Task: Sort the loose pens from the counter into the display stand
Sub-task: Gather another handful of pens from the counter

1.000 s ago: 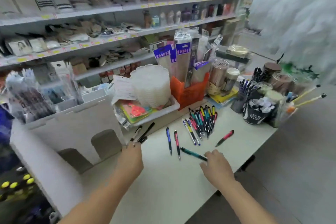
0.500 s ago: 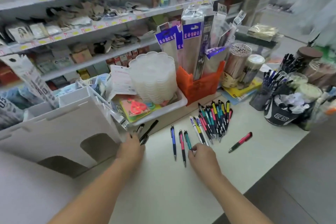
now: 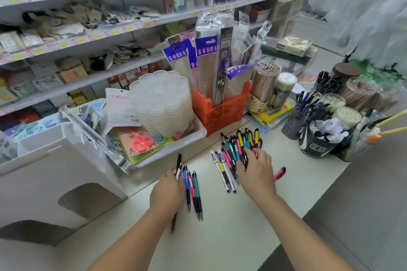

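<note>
While both forearms reach out over the pale counter [image 3: 231, 237], the head view shows the left hand [image 3: 168, 197] curled round a couple of black pens [image 3: 178, 166], whose upper ends stick out far of the knuckles and whose lower tip shows near the wrist. Just right of that hand, three pens lie side by side on the counter: a blue pen [image 3: 186, 185], a red pen [image 3: 193, 191] and a teal pen [image 3: 197, 191], all pointing near-to-far.

Further right, the right hand [image 3: 257, 174] rests palm down with its fingers spread on the near edge of a heap of coloured pens [image 3: 239, 145]; whether it pinches any of them I cannot tell. On the left side of that heap lie white pens with blue tips [image 3: 222, 171]. A pink pen [image 3: 279, 173] peeks out just right of the right hand.

Far of the heap stands an orange bin [image 3: 220, 112] holding packaged goods, with a stack of clear plastic lids [image 3: 163, 103] in a white tray [image 3: 176, 152] to its left. At the far right, a black cup [image 3: 317, 145] and other pots hold more pens. A white stand [image 3: 55, 174] fills the left.
</note>
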